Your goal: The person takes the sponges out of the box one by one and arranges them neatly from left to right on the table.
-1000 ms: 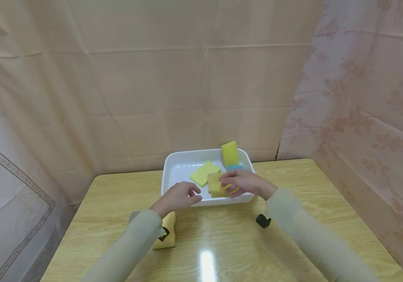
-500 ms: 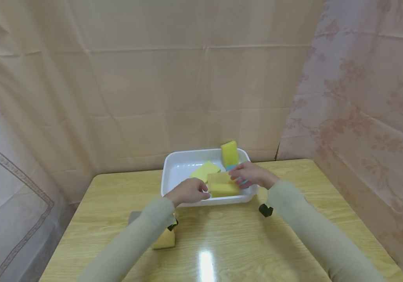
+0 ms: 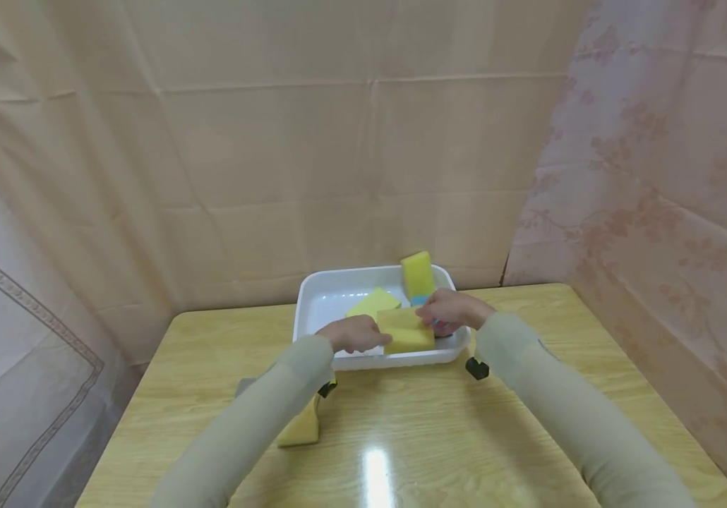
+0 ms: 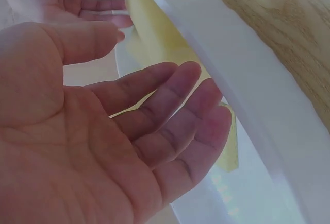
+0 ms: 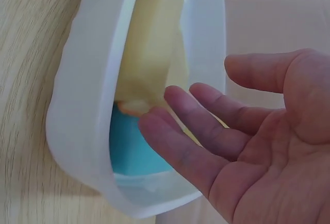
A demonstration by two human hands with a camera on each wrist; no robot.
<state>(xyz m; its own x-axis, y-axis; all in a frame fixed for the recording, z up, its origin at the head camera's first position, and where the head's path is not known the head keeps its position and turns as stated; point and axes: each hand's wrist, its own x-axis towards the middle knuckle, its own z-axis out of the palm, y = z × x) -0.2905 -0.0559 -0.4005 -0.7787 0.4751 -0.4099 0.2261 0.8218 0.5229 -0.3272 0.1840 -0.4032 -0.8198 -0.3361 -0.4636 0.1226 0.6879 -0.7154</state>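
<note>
We recorded the yellow sponge [image 3: 408, 341] inside the white tray [image 3: 395, 362], toward its front right, just behind the near wall. Its long axis appeared to run left to right, roughly along that wall, with one end toward each hand. It lay to the right of the left hand [image 3: 353, 334] and to the left of the right hand [image 3: 454, 309], and we judged neither clearly nearer. Both wrist views showed thumbs apart from loosely bent fingers, nothing pinched between them; the fingertips stood at or just beside the sponge ends, and we could not tell whether they touched. A blue piece [image 5: 135, 147] lay beside the right end. Behind, a pale yellow sponge [image 3: 374, 303] lay in the middle of the tray, while another yellow block [image 3: 417, 272] leaned upright at the rear right corner, above a strip of blue [image 3: 423, 300]. The tray sat toward the far edge of the wood-grained tabletop [image 3: 427, 437]. Nearer us, a curved sponge [image 3: 301, 427] and a grey item [image 3: 244, 385] were partly hidden by the left sleeve [image 3: 268, 406]. Beige cloth [image 3: 274, 155] hung behind, with flower-patterned cloth [image 3: 668, 176] at right.
</note>
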